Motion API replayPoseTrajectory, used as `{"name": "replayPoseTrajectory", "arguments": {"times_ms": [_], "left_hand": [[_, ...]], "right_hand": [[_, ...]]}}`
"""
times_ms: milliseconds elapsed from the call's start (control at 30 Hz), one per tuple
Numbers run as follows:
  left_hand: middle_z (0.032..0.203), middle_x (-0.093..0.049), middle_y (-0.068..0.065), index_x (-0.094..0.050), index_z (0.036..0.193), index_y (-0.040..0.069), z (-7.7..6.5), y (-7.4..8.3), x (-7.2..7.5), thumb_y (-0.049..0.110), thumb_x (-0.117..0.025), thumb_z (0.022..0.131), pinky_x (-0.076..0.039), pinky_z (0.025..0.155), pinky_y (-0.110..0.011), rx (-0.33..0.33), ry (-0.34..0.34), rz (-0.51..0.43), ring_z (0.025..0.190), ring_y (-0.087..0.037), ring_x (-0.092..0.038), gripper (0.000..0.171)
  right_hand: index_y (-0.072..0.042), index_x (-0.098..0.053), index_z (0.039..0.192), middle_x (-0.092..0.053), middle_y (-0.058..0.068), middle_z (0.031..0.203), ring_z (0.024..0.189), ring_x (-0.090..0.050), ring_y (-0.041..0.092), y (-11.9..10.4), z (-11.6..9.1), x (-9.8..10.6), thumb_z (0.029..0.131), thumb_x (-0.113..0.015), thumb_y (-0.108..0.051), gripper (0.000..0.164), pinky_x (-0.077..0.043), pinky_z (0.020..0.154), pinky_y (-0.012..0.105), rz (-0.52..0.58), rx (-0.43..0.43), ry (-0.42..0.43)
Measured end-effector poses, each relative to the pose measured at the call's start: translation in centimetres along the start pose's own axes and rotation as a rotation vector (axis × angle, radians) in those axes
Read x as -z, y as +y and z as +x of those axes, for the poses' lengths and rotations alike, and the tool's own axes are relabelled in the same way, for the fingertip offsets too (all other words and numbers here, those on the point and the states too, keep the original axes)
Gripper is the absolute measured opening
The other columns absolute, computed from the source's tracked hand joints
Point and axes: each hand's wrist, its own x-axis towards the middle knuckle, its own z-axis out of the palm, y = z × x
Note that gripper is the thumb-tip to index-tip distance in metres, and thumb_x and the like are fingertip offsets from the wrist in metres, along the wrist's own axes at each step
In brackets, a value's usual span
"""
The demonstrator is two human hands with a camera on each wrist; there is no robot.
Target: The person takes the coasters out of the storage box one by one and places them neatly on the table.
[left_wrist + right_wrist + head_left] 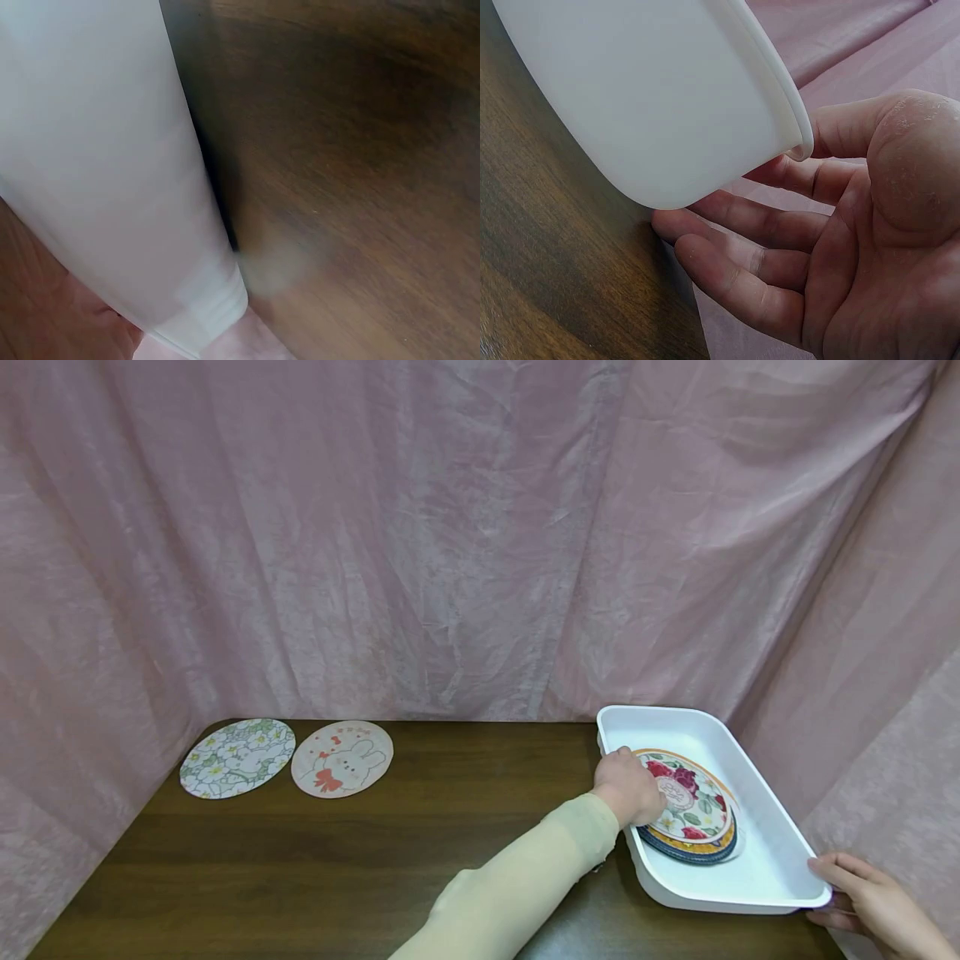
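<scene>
A white rectangular tray point(765, 852) stands at the right end of the table, with a stack of round mats inside. On top of the stack is a floral mat point(693, 810) with red roses; an orange-yellow mat and a dark-rimmed mat show below it. My left hand point(632, 787) reaches over the tray's left rim and overlaps the floral mat's left edge. Its fingertips are hidden, so I cannot tell whether they pinch the mat. My right hand point(873, 897) grips the tray's near right corner, its thumb at the rim and its fingers beneath, as the right wrist view shows.
Two oval-looking flat mats lie at the table's far left: a green-and-white flower mat point(238, 758) and a pink rabbit mat point(342, 759). Pink curtains point(420, 543) hang behind and along both sides of the brown wooden table point(337, 860).
</scene>
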Motion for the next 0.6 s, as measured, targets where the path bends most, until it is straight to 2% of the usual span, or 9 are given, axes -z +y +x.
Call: {"name": "replayPoseTrajectory", "arguments": {"times_ms": [200, 300, 600], "left_hand": [[0.114, -0.069, 0.009, -0.085, 0.112, 0.033, 0.01, 0.11, -0.17, 0.063, -0.051, 0.107, -0.043, 0.096, -0.026, -0.015, -0.012, 0.001, 0.107, -0.012, -0.048, 0.045], [0.113, -0.068, 0.008, -0.084, 0.109, 0.032, 0.17, 0.16, -0.31, 0.060, -0.057, 0.105, -0.042, 0.097, -0.026, -0.023, -0.008, 0.011, 0.107, -0.013, -0.047, 0.039], [0.115, -0.067, 0.006, -0.082, 0.112, 0.036, 0.40, 0.36, -0.39, 0.054, -0.067, 0.102, -0.044, 0.096, -0.032, -0.061, 0.034, 0.098, 0.110, -0.017, -0.049, 0.026]], "right_hand": [[-0.005, -0.068, 0.107, -0.064, 0.004, 0.104, 0.090, -0.075, 0.014, 0.61, 0.28, 0.08, 0.122, -0.045, -0.027, 0.035, -0.067, 0.084, 0.036, -0.015, 0.006, 0.016], [-0.005, -0.068, 0.108, -0.063, 0.004, 0.106, 0.091, -0.075, 0.014, 0.75, 0.47, 0.28, 0.122, -0.046, -0.028, 0.035, -0.067, 0.085, 0.036, -0.016, 0.005, 0.007], [-0.003, -0.067, 0.111, -0.064, 0.003, 0.107, 0.092, -0.075, 0.013, 0.55, 0.55, 0.36, 0.123, -0.044, -0.027, 0.035, -0.066, 0.085, 0.035, -0.034, 0.011, 0.001]]}}
